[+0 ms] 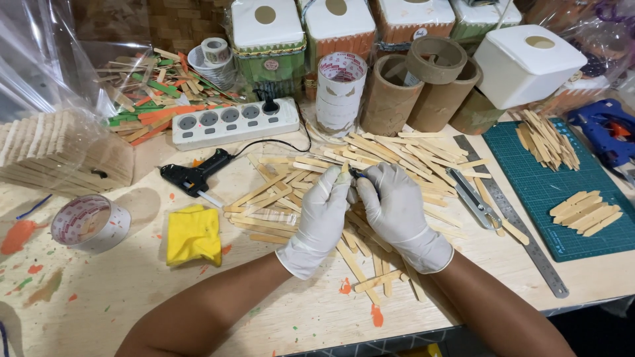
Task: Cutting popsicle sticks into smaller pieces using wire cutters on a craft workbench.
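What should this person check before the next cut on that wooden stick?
1. Both hands gloved: ok. The left hand and right hand wear white gloves.
2. Stick gripped: ok. The left hand pinches a wooden stick near its upper end.
3. Small dark tool in the right hand: cannot tell the blade's position; the fingers hide most of it.
4. Fingers clear of the tool tip: cannot tell. The two hands touch each other closely.
5. Glue gun out of the way: ok. It lies on the table left of the hands, apart from them.
6. Cutting mat in use: not ok. The hands work over the stick pile, not the mat.
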